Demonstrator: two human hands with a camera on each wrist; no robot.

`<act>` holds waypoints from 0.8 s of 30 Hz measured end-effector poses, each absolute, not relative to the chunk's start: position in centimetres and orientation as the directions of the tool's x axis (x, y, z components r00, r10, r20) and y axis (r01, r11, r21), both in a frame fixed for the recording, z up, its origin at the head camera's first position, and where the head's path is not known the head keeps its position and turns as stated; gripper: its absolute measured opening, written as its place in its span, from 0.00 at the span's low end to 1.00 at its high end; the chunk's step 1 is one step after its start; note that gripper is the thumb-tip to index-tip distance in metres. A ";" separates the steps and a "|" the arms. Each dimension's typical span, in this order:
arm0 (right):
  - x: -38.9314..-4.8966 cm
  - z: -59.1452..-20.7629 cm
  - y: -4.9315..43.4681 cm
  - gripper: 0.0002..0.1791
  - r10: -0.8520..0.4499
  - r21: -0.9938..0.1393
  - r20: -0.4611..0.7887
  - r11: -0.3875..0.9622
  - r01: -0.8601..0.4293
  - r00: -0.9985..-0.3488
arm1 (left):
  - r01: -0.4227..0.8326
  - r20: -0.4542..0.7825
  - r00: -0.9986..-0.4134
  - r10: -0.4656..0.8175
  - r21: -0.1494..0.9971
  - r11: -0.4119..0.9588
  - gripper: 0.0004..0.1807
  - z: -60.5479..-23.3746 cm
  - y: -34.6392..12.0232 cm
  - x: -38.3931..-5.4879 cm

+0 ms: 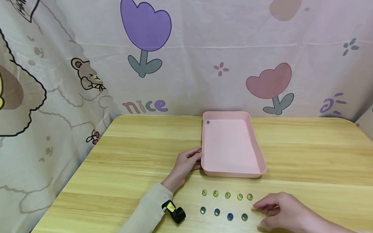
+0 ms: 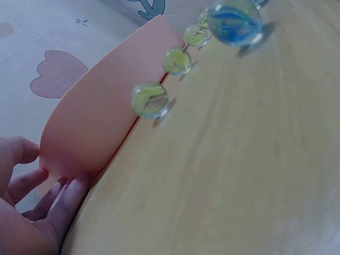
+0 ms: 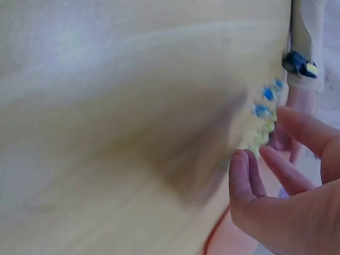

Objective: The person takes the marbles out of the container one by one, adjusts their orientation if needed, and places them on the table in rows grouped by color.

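Observation:
My left hand [image 1: 184, 163] rests against the left side of a pink tray [image 1: 257, 141], its fingertips touching the outer wall near the corner in the left wrist view. One small bluish marble [image 1: 208, 122] lies in the tray's far left corner. In front of the tray, several yellow-green marbles [image 1: 227, 195] form a row. Nearer to me runs a second row of several blue and grey-blue marbles [image 1: 230, 216]. To the right of both rows hovers my right hand [image 1: 283, 210], thumb and fingers apart, holding nothing. Its fingertips are close to the rightmost marbles.
The light wooden table [image 1: 138, 142] carries the tray and marbles. A patterned cloth [image 1: 190, 61] hangs behind and along the left side. A black wrist camera [image 1: 177, 214] is strapped over the left sleeve [image 1: 143, 214].

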State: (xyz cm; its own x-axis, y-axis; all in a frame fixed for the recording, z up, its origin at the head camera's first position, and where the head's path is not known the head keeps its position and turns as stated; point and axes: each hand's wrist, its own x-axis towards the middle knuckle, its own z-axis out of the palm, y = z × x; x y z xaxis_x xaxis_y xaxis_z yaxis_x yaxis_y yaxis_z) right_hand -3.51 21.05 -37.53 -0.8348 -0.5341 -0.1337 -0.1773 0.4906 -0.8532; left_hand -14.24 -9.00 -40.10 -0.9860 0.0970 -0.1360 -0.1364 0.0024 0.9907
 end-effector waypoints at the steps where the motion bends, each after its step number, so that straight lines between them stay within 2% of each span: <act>1: -3.7 -37.3 21.2 0.17 -0.536 -0.848 -0.101 0.488 -0.210 -0.838 | -0.134 -0.134 -0.986 0.096 0.991 0.002 0.22 -40.1 -9.0 -14.3; 4: -4.4 -36.7 21.4 0.16 -0.546 -0.827 0.010 0.466 -0.315 -0.837 | -0.131 -0.131 -0.987 0.096 0.991 0.002 0.22 -39.9 -9.1 -14.3; 7: -5.3 -35.8 21.4 0.16 -0.539 -0.799 0.069 0.474 -0.371 -0.839 | -0.131 -0.131 -0.987 0.095 0.991 0.005 0.22 -39.9 -9.2 -14.2; 18: -9.8 -31.8 20.5 0.16 -0.451 -0.775 0.098 0.524 -0.352 -0.887 | -0.141 -0.142 -0.986 0.088 0.990 0.019 0.22 -40.0 -9.1 -14.0; 24: -12.5 -30.2 19.9 0.20 -0.392 -0.766 0.121 0.548 -0.336 -0.912 | -0.137 -0.138 -0.987 0.087 0.990 0.025 0.22 -40.0 -9.1 -14.0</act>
